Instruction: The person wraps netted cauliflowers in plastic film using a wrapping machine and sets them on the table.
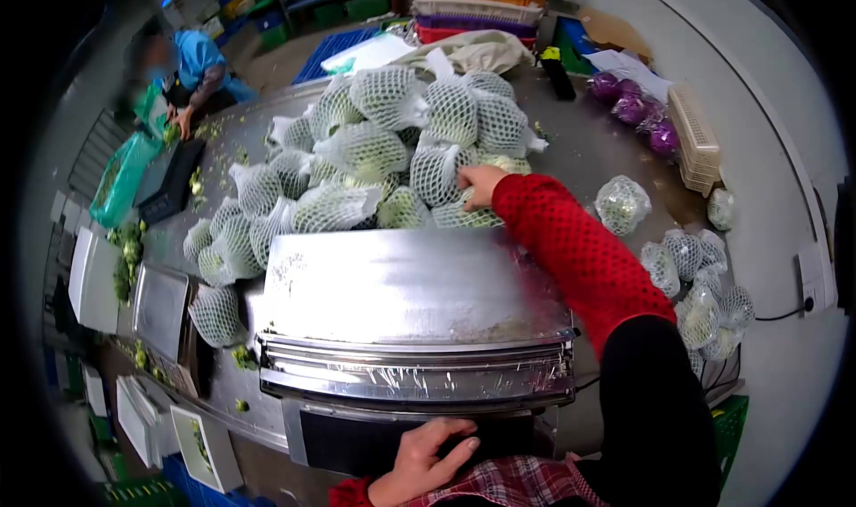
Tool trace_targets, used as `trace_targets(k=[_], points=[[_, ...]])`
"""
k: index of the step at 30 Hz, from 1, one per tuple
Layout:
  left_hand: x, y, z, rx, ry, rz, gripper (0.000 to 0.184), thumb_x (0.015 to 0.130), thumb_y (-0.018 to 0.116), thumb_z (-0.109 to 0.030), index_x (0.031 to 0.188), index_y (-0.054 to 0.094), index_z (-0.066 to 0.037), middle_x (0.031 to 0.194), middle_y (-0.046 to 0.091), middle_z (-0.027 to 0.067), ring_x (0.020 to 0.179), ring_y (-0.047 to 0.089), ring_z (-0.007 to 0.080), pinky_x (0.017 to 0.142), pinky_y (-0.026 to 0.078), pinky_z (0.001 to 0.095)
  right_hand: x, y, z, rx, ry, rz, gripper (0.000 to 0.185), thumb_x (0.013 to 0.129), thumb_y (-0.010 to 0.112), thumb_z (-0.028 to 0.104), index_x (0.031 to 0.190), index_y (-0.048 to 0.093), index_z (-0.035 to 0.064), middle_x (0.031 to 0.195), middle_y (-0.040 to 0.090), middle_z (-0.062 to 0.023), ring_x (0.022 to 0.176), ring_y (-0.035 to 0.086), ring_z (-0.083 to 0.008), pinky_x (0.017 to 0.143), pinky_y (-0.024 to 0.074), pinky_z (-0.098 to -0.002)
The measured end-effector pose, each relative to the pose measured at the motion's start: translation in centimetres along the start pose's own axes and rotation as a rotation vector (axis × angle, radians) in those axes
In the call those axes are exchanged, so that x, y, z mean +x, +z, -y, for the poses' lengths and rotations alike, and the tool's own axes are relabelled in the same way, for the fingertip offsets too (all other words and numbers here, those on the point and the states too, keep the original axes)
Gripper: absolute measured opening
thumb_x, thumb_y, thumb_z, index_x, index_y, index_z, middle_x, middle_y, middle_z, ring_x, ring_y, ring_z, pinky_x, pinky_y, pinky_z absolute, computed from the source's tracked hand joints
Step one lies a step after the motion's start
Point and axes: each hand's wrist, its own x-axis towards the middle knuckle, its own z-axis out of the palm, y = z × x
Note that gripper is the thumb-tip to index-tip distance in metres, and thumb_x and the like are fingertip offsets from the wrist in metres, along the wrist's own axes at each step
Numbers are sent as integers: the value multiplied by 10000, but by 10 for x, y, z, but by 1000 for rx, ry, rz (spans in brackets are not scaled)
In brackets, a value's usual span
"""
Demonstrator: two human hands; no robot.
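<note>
White foam-netted vegetables (366, 150) lie in a large pile behind a metal wrapping machine (410, 284). My right hand (482, 187), in a red sleeve, reaches over the machine to the pile's near right side. Its fingers are bent against a netted vegetable (435, 173); the fingertips are partly hidden. Near the machine's front edge, my left hand (430, 458) rests by the black panel (348, 445), fingers apart and holding nothing. Clear film (419, 378) shows along the machine's front.
At the right are wrapped vegetables (622, 206), purple cabbages (631, 106) and beige baskets (694, 137). Colored crates (480, 6) stand at the back. A person in blue (198, 61) works at the far left beside a black crate (169, 181). A metal tray (160, 311) sits left.
</note>
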Motion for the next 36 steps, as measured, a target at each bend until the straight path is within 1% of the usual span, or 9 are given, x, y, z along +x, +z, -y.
trace_targets(k=[11, 16, 18, 23, 26, 28, 31, 33, 36], points=[[37, -38, -6, 193, 258, -49, 245, 784, 757, -112, 967, 651, 11, 811, 660, 148, 675, 653, 278, 588, 524, 325, -65, -105, 61, -218, -37, -405, 415, 583, 779, 321, 905, 651, 94, 873, 663, -132, 873, 631, -344, 757, 504, -445], [97, -70, -21, 33, 145, -267, 623, 827, 716, -151, 1358, 422, -9, 1287, 528, 152, 1080, 582, 240, 821, 507, 323, -104, -207, 166, -171, -175, -553, 446, 623, 709, 372, 852, 667, -8, 788, 658, -205, 748, 644, -349, 713, 524, -415], [120, -83, -17, -201, 142, -363, 680, 859, 696, -156, 1422, 334, -33, 1394, 430, 159, 1104, 560, 241, 793, 510, 314, -115, -185, 200, -127, -228, -488, 452, 627, 707, 379, 824, 669, -26, 778, 654, -224, 721, 637, -365, 698, 522, -405], [93, -107, 26, 8, -238, -266, 511, 909, 654, -235, 1312, 453, 7, 1121, 621, 146, 824, 638, 164, 650, 513, 267, -140, -48, 247, -12, -49, -322, 516, 740, 638, 507, 845, 690, 4, 742, 652, -231, 736, 642, -418, 730, 519, -464], [83, -115, 50, -154, -148, -320, 503, 921, 640, -256, 1310, 467, 12, 1151, 621, 167, 834, 635, 170, 641, 519, 285, -159, -44, 246, 56, 67, -347, 518, 817, 611, 506, 918, 682, 3, 773, 656, -227, 763, 647, -407, 739, 516, -453], [77, -123, 61, -75, -35, -386, 526, 921, 640, -273, 1333, 463, 3, 1190, 615, 177, 840, 630, 182, 653, 530, 314, -186, -45, 226, 71, -39, -726, 446, 897, 571, 431, 942, 660, -4, 815, 663, -203, 775, 651, -370, 731, 511, -414], [35, -156, 43, 626, 110, -503, 375, 859, 693, -306, 1003, 650, 38, 973, 669, 232, 716, 678, 268, 613, 530, 360, -280, -60, 190, 142, 200, -503, 452, 873, 587, 460, 770, 691, 32, 655, 625, -159, 633, 617, -347, 604, 492, -412], [11, -173, 37, 1175, -252, -262, 449, 827, 688, -425, 690, 683, 3, 706, 659, 204, 619, 663, 312, 566, 511, 388, -331, -23, 155, -134, 441, -265, 485, 835, 617, 496, 690, 702, 41, 634, 628, -165, 640, 630, -349, 602, 491, -422], [10, -157, 36, 1322, -284, -154, 547, 807, 659, -519, 570, 670, -26, 561, 613, 170, 574, 647, 316, 548, 495, 411, -346, 6, 160, -67, 515, -78, 466, 800, 648, 488, 616, 709, 65, 630, 638, -167, 646, 644, -344, 617, 499, -434]])
